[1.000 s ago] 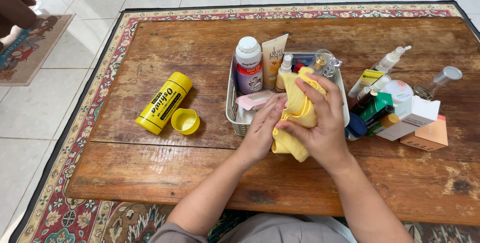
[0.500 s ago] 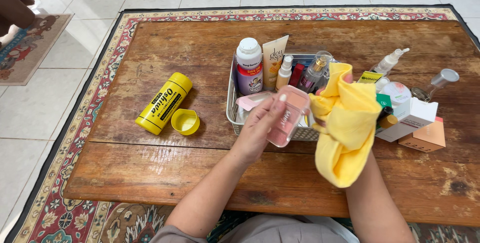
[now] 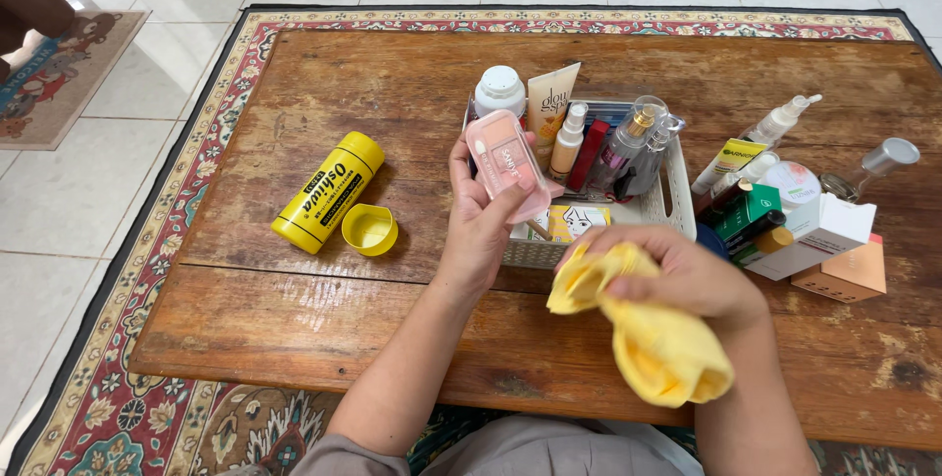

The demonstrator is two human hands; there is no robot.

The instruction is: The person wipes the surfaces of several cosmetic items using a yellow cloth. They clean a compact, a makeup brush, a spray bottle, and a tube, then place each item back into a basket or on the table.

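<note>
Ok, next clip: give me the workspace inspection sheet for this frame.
Surface: worn wooden table, scuffed, bare along the near edge.
Job's things: pink compact held over the white basket; yellow cloth bunched up.
Clutter: yellow tube lying on its side, its cap beside it; bottles and tubes upright in the basket; boxes and bottles to its right.
Hands: left hand grips the compact; right hand grips the cloth.
Cables: nothing seen.
Surroundings: patterned rug under the table, white tile floor, small mat far left.
</note>
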